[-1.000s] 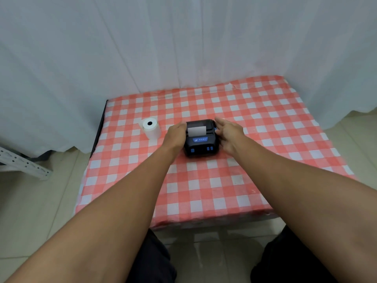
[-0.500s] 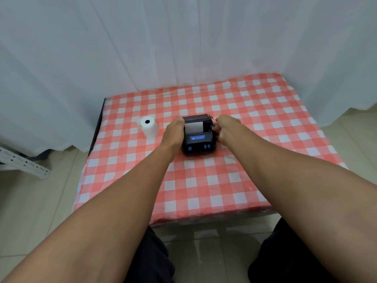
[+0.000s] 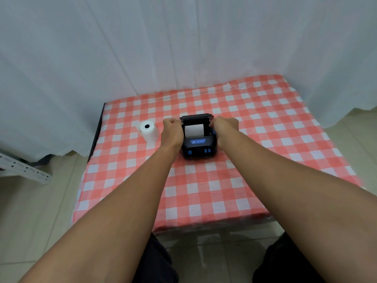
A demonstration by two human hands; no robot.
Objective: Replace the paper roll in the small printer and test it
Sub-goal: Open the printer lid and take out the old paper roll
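A small black printer with blue buttons sits mid-table. Its lid is tilted up at the back, and a white paper roll shows inside the open bay. My left hand grips the printer's left side, fingers up by the lid's left corner. My right hand holds the right side, fingers pinched at the lid's right corner. A spare white paper roll with a dark core hole lies on the cloth just left of my left hand.
The table wears a red-and-white checked cloth and stands against a white curtain. A white perforated metal bar lies on the tiled floor at left. My knees show below the front edge.
The printer's lid has swung up and back, exposing the paper roll inside. Both hands shifted toward the lid's rear corners. The spare roll has not moved.
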